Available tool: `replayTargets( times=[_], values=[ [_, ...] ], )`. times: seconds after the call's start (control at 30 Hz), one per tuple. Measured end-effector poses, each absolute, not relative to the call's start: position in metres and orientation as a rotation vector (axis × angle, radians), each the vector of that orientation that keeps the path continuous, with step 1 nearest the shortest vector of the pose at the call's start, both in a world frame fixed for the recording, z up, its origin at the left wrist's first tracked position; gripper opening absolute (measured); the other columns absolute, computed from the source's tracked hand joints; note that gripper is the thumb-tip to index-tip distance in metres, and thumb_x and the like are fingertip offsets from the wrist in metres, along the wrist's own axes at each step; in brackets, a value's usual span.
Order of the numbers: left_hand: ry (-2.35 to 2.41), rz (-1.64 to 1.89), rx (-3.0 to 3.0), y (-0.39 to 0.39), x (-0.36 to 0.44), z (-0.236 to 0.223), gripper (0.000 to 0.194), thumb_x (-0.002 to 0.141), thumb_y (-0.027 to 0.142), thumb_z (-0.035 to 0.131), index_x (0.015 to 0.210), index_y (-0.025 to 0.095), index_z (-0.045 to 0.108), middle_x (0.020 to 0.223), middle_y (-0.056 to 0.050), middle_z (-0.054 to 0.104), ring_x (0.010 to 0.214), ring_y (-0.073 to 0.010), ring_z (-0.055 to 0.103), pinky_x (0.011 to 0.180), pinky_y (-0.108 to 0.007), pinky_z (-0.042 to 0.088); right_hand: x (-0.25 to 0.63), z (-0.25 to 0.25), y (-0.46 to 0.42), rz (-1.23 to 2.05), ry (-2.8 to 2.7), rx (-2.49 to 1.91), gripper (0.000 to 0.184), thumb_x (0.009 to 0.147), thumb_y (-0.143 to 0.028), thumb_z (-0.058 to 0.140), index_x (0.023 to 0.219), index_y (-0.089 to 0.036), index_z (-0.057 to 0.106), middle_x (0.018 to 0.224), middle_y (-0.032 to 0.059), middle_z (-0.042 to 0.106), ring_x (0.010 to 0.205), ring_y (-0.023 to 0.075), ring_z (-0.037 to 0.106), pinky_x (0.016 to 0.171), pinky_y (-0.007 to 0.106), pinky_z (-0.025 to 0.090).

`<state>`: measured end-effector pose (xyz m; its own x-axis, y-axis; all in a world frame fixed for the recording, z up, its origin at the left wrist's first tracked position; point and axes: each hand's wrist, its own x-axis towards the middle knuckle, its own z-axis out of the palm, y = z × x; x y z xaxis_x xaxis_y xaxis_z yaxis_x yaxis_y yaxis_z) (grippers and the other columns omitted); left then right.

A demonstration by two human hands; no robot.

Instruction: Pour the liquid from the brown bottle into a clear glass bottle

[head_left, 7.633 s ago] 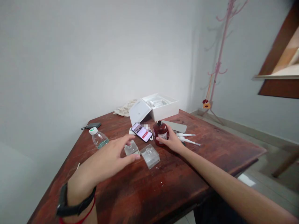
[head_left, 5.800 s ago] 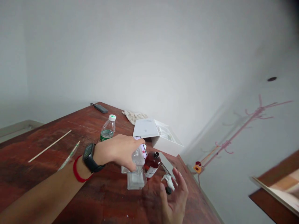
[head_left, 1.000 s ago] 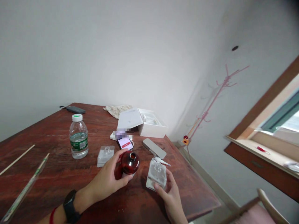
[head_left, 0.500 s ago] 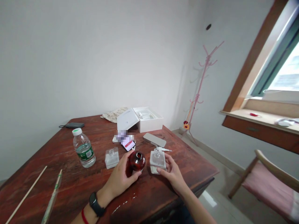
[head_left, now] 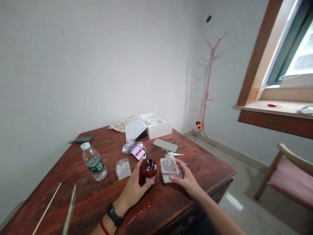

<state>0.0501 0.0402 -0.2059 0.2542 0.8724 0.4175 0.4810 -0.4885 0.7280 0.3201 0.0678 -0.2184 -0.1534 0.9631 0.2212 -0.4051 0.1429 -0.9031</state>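
Note:
My left hand is wrapped round a dark red round bottle with an open neck, standing upright on the wooden table. Just to its right, my right hand holds a clear square glass bottle that rests on the table. A second clear square bottle stands alone to the left of the red one. Two white pump nozzles lie behind the right bottle.
A plastic water bottle stands at the left. A phone, a grey flat case, an open white box, a cloth and a dark power bank lie further back. Thin sticks lie front left. A chair stands right.
The view has swung and levelled. The clear bottle in my right hand has come down from a tilt to rest upright on the table; the red bottle stands straighter in my left hand.

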Motion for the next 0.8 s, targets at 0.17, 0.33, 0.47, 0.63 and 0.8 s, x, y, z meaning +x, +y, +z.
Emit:
replayTargets(
  times=[0.17,0.33,0.47,0.63,0.8],
  values=[
    [1.212,1.116,2.092,0.041,0.048,-0.203,0.093,0.102,0.052,0.076,0.174,0.029,0.023,0.172,-0.015,0.042,0.158,-0.0374,0.041,0.132,-0.058,0.028,0.324,-0.219,0.068,1.396,-1.143,-0.633,0.073,0.065,-0.033,0.102,0.130,-0.026,0.069,0.116,0.0107,0.083,0.102,0.0317,0.081,0.089,0.045,0.065],
    [1.200,1.111,2.176,0.040,0.048,-0.196,0.088,0.104,0.056,0.072,0.174,0.032,0.025,0.167,-0.013,0.048,0.153,-0.0375,0.046,0.128,-0.057,0.034,0.326,-0.219,0.067,1.387,-1.134,-0.623,0.073,0.064,-0.032,0.102,0.130,-0.025,0.070,0.114,0.0111,0.084,0.103,0.0326,0.081,0.089,0.046,0.066],
    [1.196,1.114,2.210,0.040,0.044,-0.190,0.087,0.101,0.059,0.075,0.172,0.031,0.034,0.159,-0.013,0.056,0.145,-0.0374,0.053,0.125,-0.056,0.038,0.326,-0.218,0.066,1.398,-1.143,-0.607,0.074,0.064,-0.028,0.103,0.130,-0.025,0.071,0.117,0.0111,0.083,0.102,0.0314,0.081,0.090,0.045,0.065],
    [1.270,1.092,2.230,0.041,0.036,-0.180,0.083,0.095,0.065,0.077,0.164,0.028,0.050,0.146,-0.014,0.064,0.133,-0.0393,0.061,0.119,-0.058,0.044,0.323,-0.215,0.066,1.362,-1.113,-0.609,0.075,0.057,-0.031,0.105,0.127,-0.024,0.076,0.117,0.0119,0.084,0.105,0.0347,0.080,0.091,0.049,0.065],
    [1.269,1.136,2.211,0.040,0.035,-0.174,0.078,0.095,0.060,0.077,0.161,0.025,0.052,0.151,-0.015,0.062,0.137,-0.0389,0.059,0.120,-0.057,0.043,0.325,-0.212,0.074,1.366,-1.125,-0.613,0.077,0.055,-0.031,0.105,0.126,-0.024,0.077,0.120,0.0124,0.083,0.110,0.0361,0.079,0.097,0.053,0.062]
  ],
)
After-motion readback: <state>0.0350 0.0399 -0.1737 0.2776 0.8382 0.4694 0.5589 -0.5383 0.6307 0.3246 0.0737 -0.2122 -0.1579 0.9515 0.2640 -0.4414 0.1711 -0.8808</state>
